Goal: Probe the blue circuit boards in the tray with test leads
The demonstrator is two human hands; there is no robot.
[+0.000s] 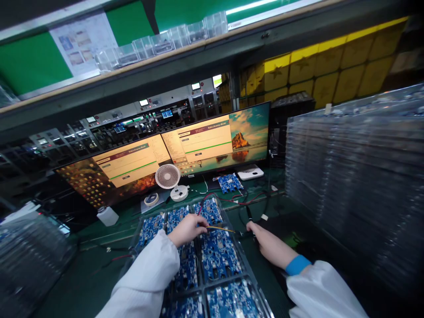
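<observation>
Thin probe pinched in closed left hand, right hand touching its tip.

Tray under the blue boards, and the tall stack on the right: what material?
Tray: looks like thin clear moulded plastic, glossy rims around each board pocket. Stack on the right: seemingly the same clear plastic trays, translucent grey layers with shiny edges. Blue boards: lacquered circuit laminate, apparently.

Landmark: a small white desk fan is stood at mid-surface.
Behind the fan: two wide monitors are set side by side, both lit.
Right of the fan: a loose blue circuit board and a white box are seen.
Far right of the fan: clear stacked trays are piled high.
Above the fan: a shelf is lined with clear bins.
</observation>
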